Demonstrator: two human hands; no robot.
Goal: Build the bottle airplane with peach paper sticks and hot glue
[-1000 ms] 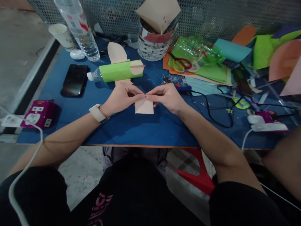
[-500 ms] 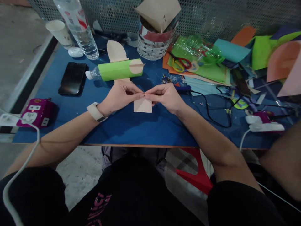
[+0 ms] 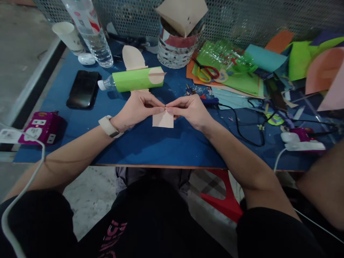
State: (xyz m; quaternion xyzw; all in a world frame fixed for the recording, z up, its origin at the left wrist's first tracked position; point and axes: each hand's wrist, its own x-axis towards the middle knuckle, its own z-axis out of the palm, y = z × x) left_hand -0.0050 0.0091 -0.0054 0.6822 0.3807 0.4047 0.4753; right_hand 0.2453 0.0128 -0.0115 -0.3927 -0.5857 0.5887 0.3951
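Observation:
A small pale pink piece of paper (image 3: 163, 120) is pinched along its upper edge between my two hands, just above the blue table. My left hand (image 3: 138, 109) closes thumb and fingers on its left part, and my right hand (image 3: 189, 110) does the same on its right part, the fingertips nearly meeting. Right behind my left hand lies a plastic bottle wrapped in green paper (image 3: 131, 80), its white cap pointing left. Pale pink paper pieces stick out from its sides, and a round one sits near its right end. The fingers hide the paper's top edge.
At the left are a phone (image 3: 83, 89), a purple power adapter (image 3: 40, 127), a water bottle (image 3: 94, 39) and a paper cup (image 3: 67, 36). A woven basket (image 3: 173, 53) stands behind. Scissors (image 3: 208, 73), coloured paper, a green plastic bottle (image 3: 225, 57) and cables crowd the right. Another person's arm (image 3: 322, 182) shows at far right.

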